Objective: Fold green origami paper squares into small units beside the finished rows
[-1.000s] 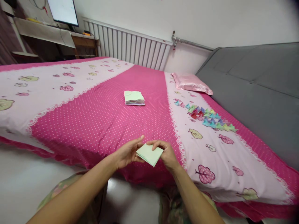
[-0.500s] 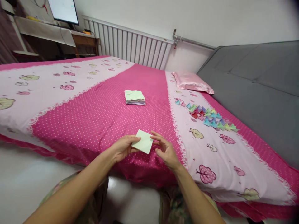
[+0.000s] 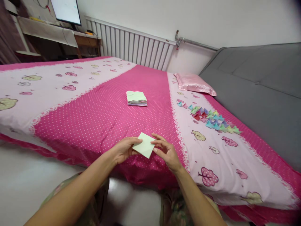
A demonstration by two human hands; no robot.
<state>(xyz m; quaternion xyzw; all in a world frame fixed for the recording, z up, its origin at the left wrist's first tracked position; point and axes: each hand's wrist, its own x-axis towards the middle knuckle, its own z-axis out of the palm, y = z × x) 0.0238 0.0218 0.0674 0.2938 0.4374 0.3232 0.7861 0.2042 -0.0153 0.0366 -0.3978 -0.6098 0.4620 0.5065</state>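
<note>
My left hand (image 3: pixel 125 149) grips a small pale green square of folded paper (image 3: pixel 144 145), thumb on top and fingers beneath. The square is tilted, one corner pointing down toward me, just above the front edge of the bed. At its right corner is my right hand (image 3: pixel 167 153), fingers spread and slightly curled. A fingertip of this hand meets or nearly meets the paper's edge, and the thumb sits apart just below. Farther back lies a stack of paper sheets (image 3: pixel 136 98), pale green on top with several colours along its side.
A pink polka-dot bedspread (image 3: pixel 105 110) covers the bed. Several small folded paper pieces (image 3: pixel 211 118) in many colours stand in rows at right. Behind them are a pink pillow (image 3: pixel 194 84) and a grey headboard (image 3: pixel 258 81). A radiator (image 3: pixel 131 42) and a monitor (image 3: pixel 66 12) are at the back.
My right hand's fingers have come closer to the right corner of the paper, and the paper has turned slightly. My left hand keeps its grip. The view has shifted a little.
</note>
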